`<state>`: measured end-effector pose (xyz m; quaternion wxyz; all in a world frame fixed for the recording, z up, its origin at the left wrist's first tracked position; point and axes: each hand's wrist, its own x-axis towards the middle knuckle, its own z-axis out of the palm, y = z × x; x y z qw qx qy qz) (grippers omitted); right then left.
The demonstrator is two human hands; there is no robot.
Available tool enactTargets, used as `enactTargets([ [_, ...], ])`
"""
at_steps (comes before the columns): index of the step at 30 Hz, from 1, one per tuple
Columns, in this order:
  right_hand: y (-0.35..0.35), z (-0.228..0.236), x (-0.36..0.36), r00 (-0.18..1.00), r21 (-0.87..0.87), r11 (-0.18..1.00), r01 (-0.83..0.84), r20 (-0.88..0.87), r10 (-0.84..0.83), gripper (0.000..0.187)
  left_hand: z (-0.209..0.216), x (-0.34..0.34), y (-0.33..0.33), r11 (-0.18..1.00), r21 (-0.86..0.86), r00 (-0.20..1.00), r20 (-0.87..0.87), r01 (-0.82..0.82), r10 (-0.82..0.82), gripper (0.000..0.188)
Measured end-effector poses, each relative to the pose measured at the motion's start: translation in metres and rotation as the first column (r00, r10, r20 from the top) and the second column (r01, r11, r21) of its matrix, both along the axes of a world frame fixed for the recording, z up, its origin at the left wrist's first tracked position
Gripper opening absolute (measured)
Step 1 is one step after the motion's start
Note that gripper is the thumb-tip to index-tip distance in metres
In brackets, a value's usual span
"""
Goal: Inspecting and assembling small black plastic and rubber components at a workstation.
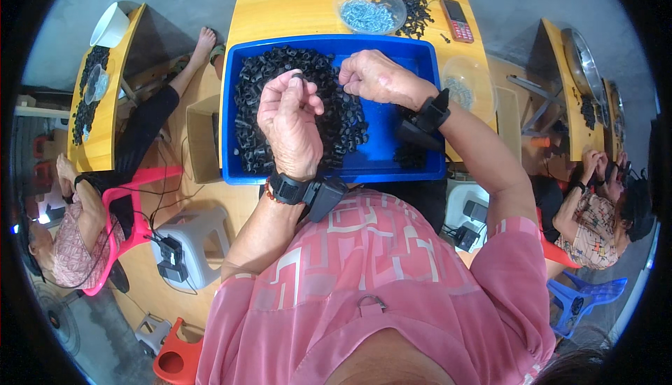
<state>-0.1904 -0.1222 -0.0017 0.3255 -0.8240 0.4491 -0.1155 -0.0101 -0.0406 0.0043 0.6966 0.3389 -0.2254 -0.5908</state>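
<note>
Above the blue tray point(409, 52), my left hand point(290, 122) is closed, pinching a small black plastic part point(298, 76) between thumb and fingertips. To its right, my right hand point(381, 79) is also closed, its fingertips bunched together over the edge of the pile. Whatever those fingers grip is hidden. A heap of small black plastic parts point(255, 112) fills the left and middle of the tray. A few more dark pieces point(409, 155) lie in its near right corner, below my right wrist.
Beyond the tray stand a clear bowl of silvery screws point(367, 15), a scattering of black parts point(414, 10) and a red phone point(457, 21). Another clear container point(458, 91) sits right of the tray. Co-workers sit at tables on both sides; a grey stool point(199, 234) stands at left.
</note>
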Motion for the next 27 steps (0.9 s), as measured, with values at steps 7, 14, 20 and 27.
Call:
enactTargets([
  [7, 0.003, 0.006, -0.008, 0.992, -0.036, 0.996, 0.078, 0.103, -0.074, 0.016, -0.001, 0.0, 0.0, 1.0, -0.002, 1.0, 0.004, 0.012, -0.012, 0.012],
  [14, 0.017, 0.034, -0.022, 0.764, 0.387, 0.907, 0.164, 0.532, -0.365, 0.014, -0.002, -0.004, -0.001, 0.966, 0.021, 0.966, 0.015, 0.259, -0.259, 0.015],
  [20, 0.038, 0.037, -0.01, 0.715, 0.258, 0.96, 0.111, 0.65, -0.257, 0.012, -0.005, -0.002, -0.001, 0.896, 0.041, 0.896, 0.005, 0.443, -0.444, 0.019],
  [27, 0.05, 0.034, -0.008, 0.7, 0.167, 0.977, 0.131, 0.683, -0.211, 0.015, -0.002, -0.004, -0.001, 0.882, 0.045, 0.883, -0.03, 0.47, -0.469, 0.016],
])
